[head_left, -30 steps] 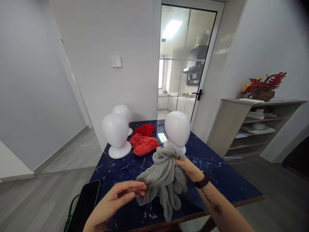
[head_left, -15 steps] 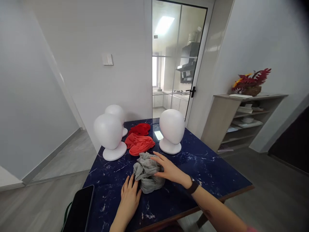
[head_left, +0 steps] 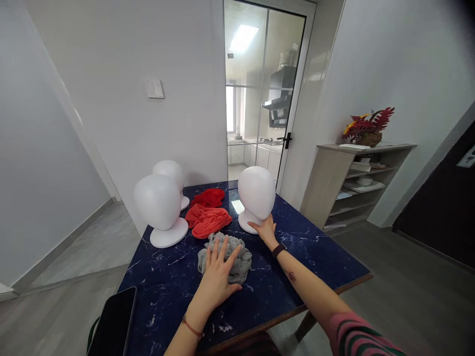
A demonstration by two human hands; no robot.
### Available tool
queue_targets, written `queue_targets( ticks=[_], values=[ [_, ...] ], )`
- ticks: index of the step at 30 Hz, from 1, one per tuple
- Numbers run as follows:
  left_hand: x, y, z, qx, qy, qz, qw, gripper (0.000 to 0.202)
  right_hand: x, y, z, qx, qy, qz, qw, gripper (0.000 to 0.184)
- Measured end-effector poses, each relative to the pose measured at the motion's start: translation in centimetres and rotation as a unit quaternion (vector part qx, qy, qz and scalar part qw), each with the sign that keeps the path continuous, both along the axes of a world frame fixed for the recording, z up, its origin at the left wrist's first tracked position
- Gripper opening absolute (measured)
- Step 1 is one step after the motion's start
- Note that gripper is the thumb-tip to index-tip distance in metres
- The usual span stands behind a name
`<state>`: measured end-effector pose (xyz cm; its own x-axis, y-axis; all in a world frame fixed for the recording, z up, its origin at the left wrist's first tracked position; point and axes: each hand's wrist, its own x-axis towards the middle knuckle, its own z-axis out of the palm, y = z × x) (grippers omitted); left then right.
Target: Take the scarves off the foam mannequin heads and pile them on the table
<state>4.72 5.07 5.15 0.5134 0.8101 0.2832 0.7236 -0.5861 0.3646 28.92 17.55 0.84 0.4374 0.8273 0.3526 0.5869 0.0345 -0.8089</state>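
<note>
My left hand point(head_left: 215, 278) lies with spread fingers on a crumpled grey cloth point(head_left: 243, 262) near the front of the table. My right hand point(head_left: 266, 231) reaches to the neck of the white mannequin head point(head_left: 257, 190) on the right, its thumb in front and its fingers round the right side. That head stands upright on its round base. Behind the grey cloth lies a bunched coral-red cloth point(head_left: 208, 221), and beyond it a darker red cloth point(head_left: 210, 198). Two more mannequin heads stand at the left, a front one point(head_left: 158, 201) and a back one point(head_left: 169, 170) partly hidden by it.
The dark blue marbled table point(head_left: 170, 282) has a wooden edge. A black phone or tablet point(head_left: 113, 321) lies at its left front corner. Past the table are a glass door point(head_left: 247, 118) and a shelf unit point(head_left: 328, 183) with a flower basket point(head_left: 369, 138) on top.
My right hand has left the grey cloth and moved to the right mannequin head's neck. My left hand has moved from beside the grey cloth onto it. The view has turned slightly right.
</note>
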Motion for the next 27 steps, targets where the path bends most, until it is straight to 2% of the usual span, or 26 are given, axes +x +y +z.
queue_targets(
  ticks=[3, 6, 8, 13, 16, 19, 22, 24, 27],
  values=[
    [0.7, 1.7, -0.5, -0.031, 0.017, -0.016, 0.999, 0.097, -0.4, 0.6, -0.5, -0.003, 0.008, -0.025, 1.000, 0.091],
    [0.2, 2.6, -1.4, -0.072, 0.052, -0.005, 0.996, 0.075, 0.1, 1.1, -1.2, 0.013, 0.001, -0.012, 1.000, 0.084],
    [-0.3, 2.8, -1.7, -0.067, 0.090, 0.017, 0.994, 0.069, 0.5, 1.5, -1.4, 0.026, -0.006, 0.002, 1.000, 0.076],
    [-0.8, 2.5, -1.0, -0.035, 0.184, 0.089, 0.978, 0.071, 0.8, 1.4, -1.0, 0.086, 0.025, -0.009, 0.996, 0.070],
    [-1.1, 1.7, -0.2, -0.047, 0.187, 0.102, 0.976, 0.079, 0.5, 0.2, 0.2, 0.128, 0.063, -0.022, 0.990, 0.066],
    [-2.3, -0.1, 0.7, -0.053, 0.097, 0.047, 0.993, 0.086, -0.6, -1.8, 1.9, 0.175, 0.071, -0.015, 0.982, 0.061],
    [-4.3, -2.7, 1.2, -0.015, -0.067, 0.016, 0.998, 0.073, -3.1, -5.1, 3.3, 0.206, 0.091, -0.003, 0.974, 0.062],
    [-5.5, -4.4, 0.9, 0.036, -0.193, 0.062, 0.979, 0.066, -5.7, -7.9, 3.8, 0.201, 0.126, 0.036, 0.971, 0.062],
    [-6.9, -6.5, -0.4, 0.134, -0.365, 0.172, 0.905, 0.063, -10.9, -12.3, 3.8, 0.145, 0.184, 0.178, 0.956, 0.057]
  ],
)
